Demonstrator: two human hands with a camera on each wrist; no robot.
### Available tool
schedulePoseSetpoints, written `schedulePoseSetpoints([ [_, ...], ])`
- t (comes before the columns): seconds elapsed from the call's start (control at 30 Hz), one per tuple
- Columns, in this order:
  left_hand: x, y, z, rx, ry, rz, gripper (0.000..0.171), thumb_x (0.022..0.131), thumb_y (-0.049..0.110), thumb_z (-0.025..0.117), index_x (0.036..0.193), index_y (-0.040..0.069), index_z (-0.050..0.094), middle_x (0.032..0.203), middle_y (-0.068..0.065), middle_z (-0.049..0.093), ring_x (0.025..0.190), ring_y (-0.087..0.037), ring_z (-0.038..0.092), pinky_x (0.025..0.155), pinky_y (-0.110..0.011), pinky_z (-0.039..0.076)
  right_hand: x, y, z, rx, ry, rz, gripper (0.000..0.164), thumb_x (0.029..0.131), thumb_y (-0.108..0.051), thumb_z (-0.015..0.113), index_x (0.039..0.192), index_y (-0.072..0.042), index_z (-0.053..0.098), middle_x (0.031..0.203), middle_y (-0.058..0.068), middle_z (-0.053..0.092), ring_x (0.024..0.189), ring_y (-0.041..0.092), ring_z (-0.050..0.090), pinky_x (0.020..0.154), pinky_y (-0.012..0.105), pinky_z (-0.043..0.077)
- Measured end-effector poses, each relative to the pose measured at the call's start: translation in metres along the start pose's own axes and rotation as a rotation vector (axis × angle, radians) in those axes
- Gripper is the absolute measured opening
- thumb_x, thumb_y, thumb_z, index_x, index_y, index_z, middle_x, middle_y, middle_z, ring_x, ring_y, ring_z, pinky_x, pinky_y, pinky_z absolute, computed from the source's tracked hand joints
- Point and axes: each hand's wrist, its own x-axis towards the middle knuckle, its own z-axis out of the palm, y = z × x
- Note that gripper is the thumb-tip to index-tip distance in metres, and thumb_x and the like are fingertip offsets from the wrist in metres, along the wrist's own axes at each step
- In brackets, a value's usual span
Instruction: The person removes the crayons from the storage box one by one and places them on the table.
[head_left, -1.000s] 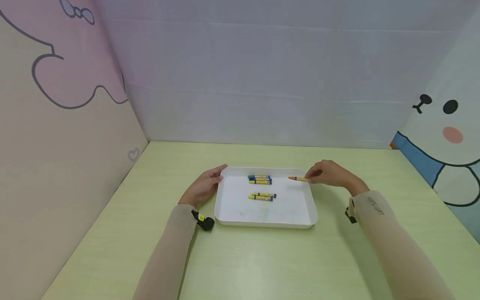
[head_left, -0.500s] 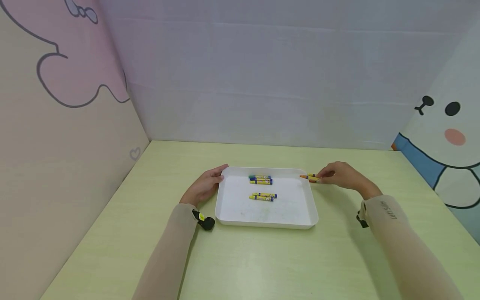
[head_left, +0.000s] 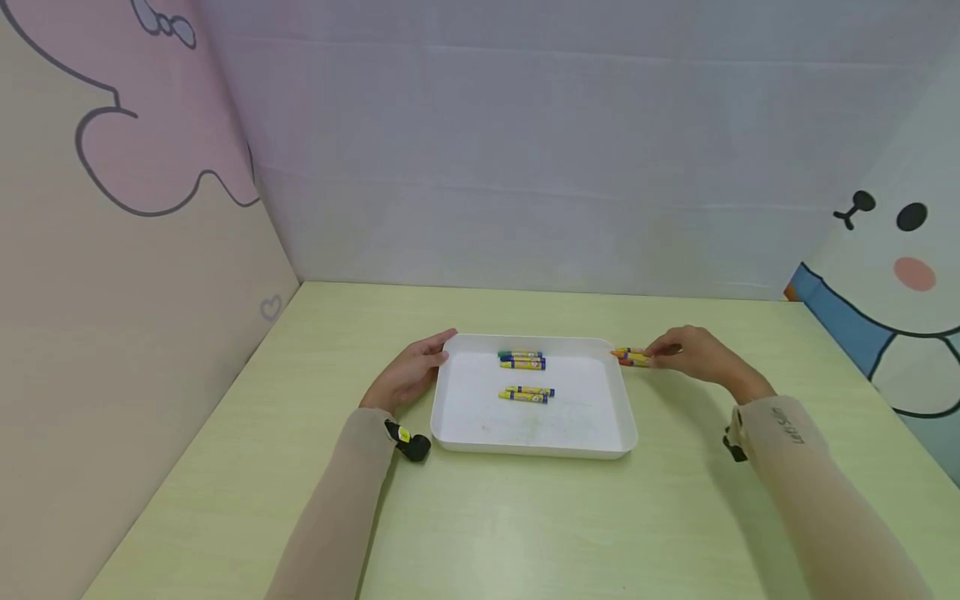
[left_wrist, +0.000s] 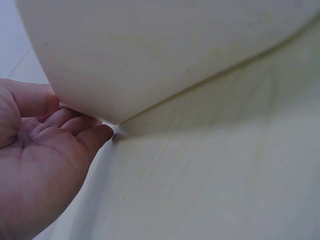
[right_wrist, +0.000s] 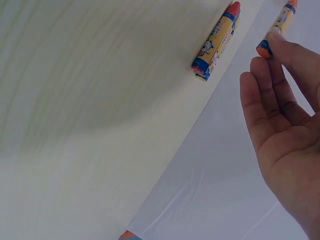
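Note:
A shallow white tray (head_left: 577,425) stands on the table. Thumb and fingers of my left hand (head_left: 408,373) grip its back left corner, as the left wrist view also shows. Just right of the tray, my right hand (head_left: 693,357) pinches an orange crayon (right_wrist: 283,20) by its blunt end between thumb and fingertips. A red crayon (right_wrist: 216,40) lies on the table near that hand, with another crayon close against its far side. Inside the tray, crayons in yellow paper wraps lie in two groups: a back group (head_left: 522,364) with green, blue and yellow tips, and a front yellow pair (head_left: 523,397).
The pale wooden table (head_left: 525,525) reaches back to a white sheet wall (head_left: 480,167). Printed side panels flank it, a pink figure (head_left: 165,150) at left and a white bear face (head_left: 892,250) at right. Dark wrist cameras sit at both cuffs.
My right hand has moved right with the orange crayon, from over the tray's right rim to beside it, uncovering the crayons on the table. The left hand keeps its grip on the tray.

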Motion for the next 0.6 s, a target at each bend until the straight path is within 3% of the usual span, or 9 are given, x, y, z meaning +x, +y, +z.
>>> schedulePoseSetpoints([
  [0.6,0.001,0.001,0.002,0.018,0.017,-0.015,0.053,0.102,-0.002,0.033,0.153,0.006,0.023,0.161,-0.009,0.018,0.148,-0.024,0.017,0.121,-0.040,0.017,-0.004,0.021,0.006,0.021,0.011,0.029,0.023,0.091,-0.010,0.065,0.108,0.004,0.069,0.113,0.027,0.064,0.100,0.039,0.060,0.081,0.044,0.054],
])
